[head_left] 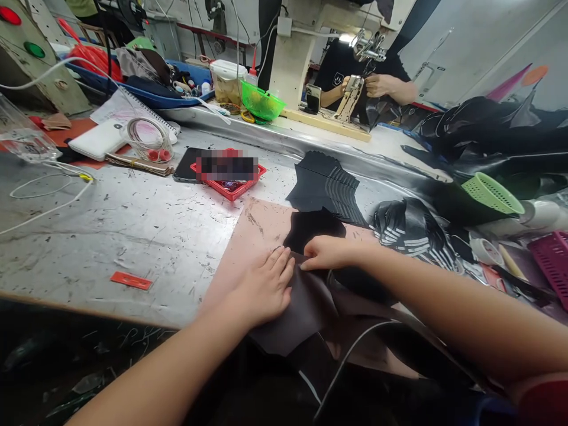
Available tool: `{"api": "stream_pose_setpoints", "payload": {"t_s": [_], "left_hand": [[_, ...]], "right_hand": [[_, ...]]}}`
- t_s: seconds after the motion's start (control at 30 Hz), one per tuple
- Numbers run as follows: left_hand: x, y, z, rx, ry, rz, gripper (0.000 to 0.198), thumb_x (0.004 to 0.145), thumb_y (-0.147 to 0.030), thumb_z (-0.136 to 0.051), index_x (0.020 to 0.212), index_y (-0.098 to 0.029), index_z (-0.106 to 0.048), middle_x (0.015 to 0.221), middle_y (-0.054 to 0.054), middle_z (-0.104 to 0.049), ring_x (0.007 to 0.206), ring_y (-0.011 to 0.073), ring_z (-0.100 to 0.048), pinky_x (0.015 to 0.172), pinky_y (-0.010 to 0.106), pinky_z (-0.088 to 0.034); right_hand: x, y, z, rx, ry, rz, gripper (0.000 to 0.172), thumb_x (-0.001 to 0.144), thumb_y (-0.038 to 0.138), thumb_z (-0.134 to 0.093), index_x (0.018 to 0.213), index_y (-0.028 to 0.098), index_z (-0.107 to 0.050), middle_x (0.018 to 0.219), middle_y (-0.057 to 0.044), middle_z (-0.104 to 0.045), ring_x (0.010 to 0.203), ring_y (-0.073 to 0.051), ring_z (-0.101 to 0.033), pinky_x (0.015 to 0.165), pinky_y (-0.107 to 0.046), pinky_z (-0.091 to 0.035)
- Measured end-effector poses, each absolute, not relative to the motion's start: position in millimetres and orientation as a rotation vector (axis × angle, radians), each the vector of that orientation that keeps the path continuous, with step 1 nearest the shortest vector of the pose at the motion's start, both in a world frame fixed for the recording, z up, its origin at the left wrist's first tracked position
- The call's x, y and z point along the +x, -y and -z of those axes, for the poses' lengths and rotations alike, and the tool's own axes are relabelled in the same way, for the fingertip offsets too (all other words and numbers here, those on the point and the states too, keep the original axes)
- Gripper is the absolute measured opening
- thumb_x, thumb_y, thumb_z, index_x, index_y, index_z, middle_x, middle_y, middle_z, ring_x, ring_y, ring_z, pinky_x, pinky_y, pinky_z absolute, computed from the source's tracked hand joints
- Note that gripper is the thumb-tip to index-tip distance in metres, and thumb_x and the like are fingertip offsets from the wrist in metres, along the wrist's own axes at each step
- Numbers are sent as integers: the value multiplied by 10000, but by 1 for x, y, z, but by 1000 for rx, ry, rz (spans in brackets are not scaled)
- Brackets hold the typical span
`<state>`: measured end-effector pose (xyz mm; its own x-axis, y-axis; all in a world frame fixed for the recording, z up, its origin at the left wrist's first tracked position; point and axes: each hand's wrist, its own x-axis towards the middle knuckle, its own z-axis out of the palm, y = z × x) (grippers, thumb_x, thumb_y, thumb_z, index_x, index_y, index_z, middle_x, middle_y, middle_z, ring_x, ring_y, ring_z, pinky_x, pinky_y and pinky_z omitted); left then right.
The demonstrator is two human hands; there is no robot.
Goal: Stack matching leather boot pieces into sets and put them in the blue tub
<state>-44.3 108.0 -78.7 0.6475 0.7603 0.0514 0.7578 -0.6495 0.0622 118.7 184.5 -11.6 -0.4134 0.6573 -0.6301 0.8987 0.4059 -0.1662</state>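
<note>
My left hand (268,287) lies flat, fingers stretched, on a dark brown leather-like piece (306,305). At that piece's upper edge, my right hand (331,252) has its fingers curled and pinched on the material, close to the left fingertips. A black piece (313,229) shows just beyond both hands; whether it is joined to the brown one I cannot tell. Under the work is a pinkish board (237,254). Farther back, a stack of black cut pieces (326,180) is fanned out. More dark material hangs over the table's near edge.
A red tray (233,192), a dark phone (185,165) and a red flat piece (131,280) lie to the left. Bundled black pieces (412,231) and a purple basket (552,260) are at right. Across the table, another person's hands (377,86) work at a sewing machine (288,65).
</note>
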Motion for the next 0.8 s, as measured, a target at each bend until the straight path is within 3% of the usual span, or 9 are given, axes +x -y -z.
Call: {"api": "stream_pose_setpoints", "payload": {"t_s": [0.13,0.3,0.4,0.5,0.57,0.67,0.8], "left_hand": [[-38,-110,75,2780,-1381,-141,510,871,-367,-414,1319,-123,-426,1396,197,-351,1257,339,-365,970,476,-322],[-33,-109,76,2716,-1369,-183,449,855,-455,-449,1291,-344,-449,1399,125,-376,1252,374,-360,925,551,-320],[-26,-106,81,2748,-1392,-219,459,832,-380,-469,1280,-280,-483,1382,128,-403,1264,380,-341,963,537,-298],[-20,-104,89,2843,-1291,-339,474,833,-276,-412,1280,-137,-488,1370,126,-421,1274,290,-361,1044,428,-254],[-20,-106,93,2883,-1192,-389,466,863,-265,-351,1283,-105,-477,1364,124,-427,1268,251,-379,1057,403,-241],[-22,-110,93,2859,-1182,-367,463,902,-390,-331,1304,-199,-457,1380,118,-406,1275,280,-367,1037,465,-246],[-23,-112,85,2826,-1148,-265,523,843,-571,-410,1307,-329,-429,1415,126,-348,1299,338,-307,1016,543,-226]], "right_hand": [[143,-193,-4,1246,-2005,913,272,678,414,-635,581,180,-537,539,31,-539,534,-122,-523,468,-213,-352],[187,-185,-15,1290,-1885,1132,229,628,352,-664,681,181,-522,608,56,-534,592,-107,-522,503,-189,-369],[216,-171,-15,1444,-1787,1350,292,574,302,-693,797,178,-551,719,37,-597,671,-131,-562,557,-203,-410],[242,-154,-10,1570,-1650,1549,275,564,303,-696,776,156,-602,731,-1,-634,698,-167,-590,601,-239,-447],[253,-143,-7,1707,-1610,1668,283,578,330,-689,787,155,-615,741,-19,-646,707,-184,-601,598,-256,-460],[260,-121,0,1981,-1586,1921,386,566,396,-704,865,167,-619,812,-37,-655,758,-202,-614,629,-278,-482],[256,-81,20,2111,-1451,2307,512,575,561,-646,923,186,-614,778,-45,-649,736,-205,-623,694,-327,-496]]}}
